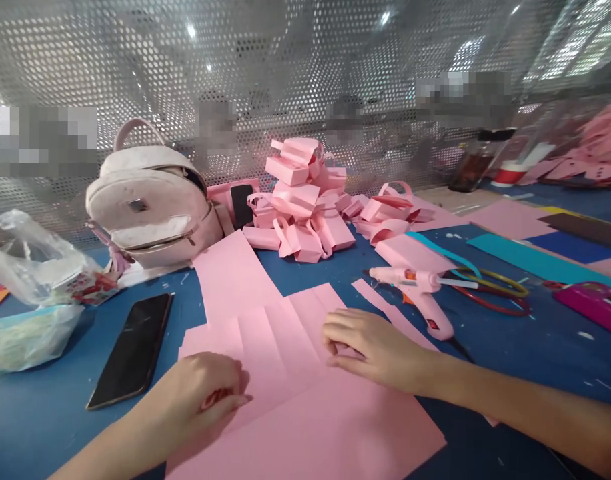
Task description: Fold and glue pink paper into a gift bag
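A pink paper sheet (pixel 265 340) with several long parallel creases lies in front of me, on top of a larger flat pink sheet (pixel 345 433). My left hand (pixel 208 393) is curled closed over the left part of the creased sheet, with its thumb pointing right. Over its right part rests my right hand (pixel 368 347), fingers bent in and thumb below them. Nothing shows inside either hand, though some fingertips are hidden. Another pink sheet (pixel 235 273) lies beyond the creased one, and a narrow pink strip (pixel 385 303) lies past my right hand.
A pink glue gun (pixel 415 287) lies at the right beside tape rolls (pixel 500 293). Folded pink paper boxes (pixel 305 207) are piled at the back. A backpack (pixel 150 200), a black phone (pixel 133 350) and plastic bags (pixel 33 333) occupy the left. A magenta object (pixel 590 303) sits far right.
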Motion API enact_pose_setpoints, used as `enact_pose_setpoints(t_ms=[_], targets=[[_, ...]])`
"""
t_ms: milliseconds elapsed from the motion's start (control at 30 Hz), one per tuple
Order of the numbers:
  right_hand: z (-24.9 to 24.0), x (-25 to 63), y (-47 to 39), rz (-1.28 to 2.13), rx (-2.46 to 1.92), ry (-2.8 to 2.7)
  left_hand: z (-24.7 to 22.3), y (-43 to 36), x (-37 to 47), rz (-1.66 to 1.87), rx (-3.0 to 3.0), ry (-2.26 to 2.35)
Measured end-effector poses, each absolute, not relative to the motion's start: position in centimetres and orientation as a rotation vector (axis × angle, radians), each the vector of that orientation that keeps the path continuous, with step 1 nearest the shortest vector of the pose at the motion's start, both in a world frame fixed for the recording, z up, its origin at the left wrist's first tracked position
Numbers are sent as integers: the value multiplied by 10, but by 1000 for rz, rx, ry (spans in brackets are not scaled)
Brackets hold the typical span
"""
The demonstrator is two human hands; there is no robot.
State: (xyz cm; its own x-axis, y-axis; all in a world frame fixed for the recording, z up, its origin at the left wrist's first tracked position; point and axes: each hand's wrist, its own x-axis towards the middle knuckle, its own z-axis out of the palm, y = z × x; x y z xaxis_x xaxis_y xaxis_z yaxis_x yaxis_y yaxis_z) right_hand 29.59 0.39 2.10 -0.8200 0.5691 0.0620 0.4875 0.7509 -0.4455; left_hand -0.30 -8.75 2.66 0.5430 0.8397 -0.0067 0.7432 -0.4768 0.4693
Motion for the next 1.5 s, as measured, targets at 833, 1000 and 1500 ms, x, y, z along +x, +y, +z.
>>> enact_pose_setpoints(t_ms=[833, 1000, 1500], targets=[[12, 294, 7, 542, -790, -2826, -11, -85, -15, 651, 2679, 1129], [8, 294, 7, 514, -771, -2818, -3, -91, -11, 457, 2740, 1258], [10, 295, -7, 226, -707, -2785, 10, -109, 4, 288, 3131, 1289]])
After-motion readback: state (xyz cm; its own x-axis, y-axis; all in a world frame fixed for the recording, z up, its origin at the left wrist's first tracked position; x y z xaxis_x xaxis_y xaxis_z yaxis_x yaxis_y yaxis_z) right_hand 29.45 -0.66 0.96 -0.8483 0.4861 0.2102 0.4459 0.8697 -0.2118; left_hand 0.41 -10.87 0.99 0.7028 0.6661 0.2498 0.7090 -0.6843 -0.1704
